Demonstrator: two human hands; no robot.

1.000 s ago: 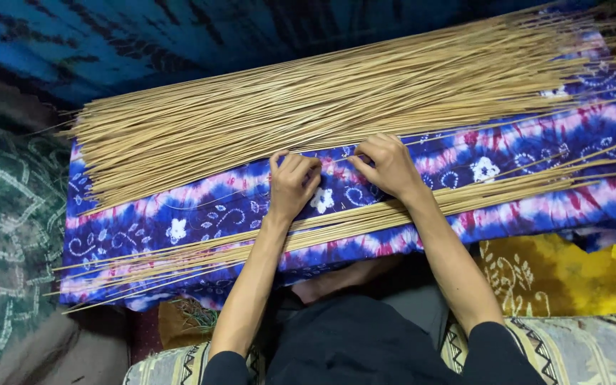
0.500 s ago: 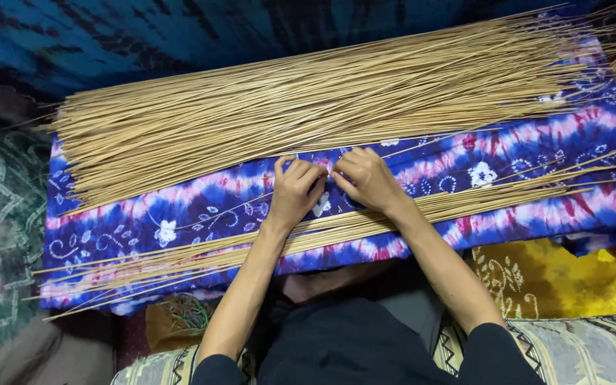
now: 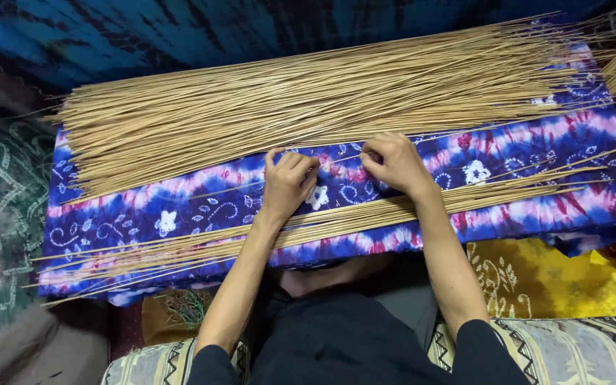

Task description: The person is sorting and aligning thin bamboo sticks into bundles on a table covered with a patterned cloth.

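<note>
Hands meet mid-frame on a blue, purple and pink tie-dyed cloth with white flowers [image 3: 180, 207]: left hand [image 3: 288, 183] and right hand [image 3: 393, 162], fingers curled, pinch one thin tan stick [image 3: 340, 161] between them. Large heap of tan sticks [image 3: 308, 107] at twelve o'clock; smaller sorted row [image 3: 336, 222] at six

No packages or labels show anywhere in this view. There are no signs either. No screens can be seen.
</note>
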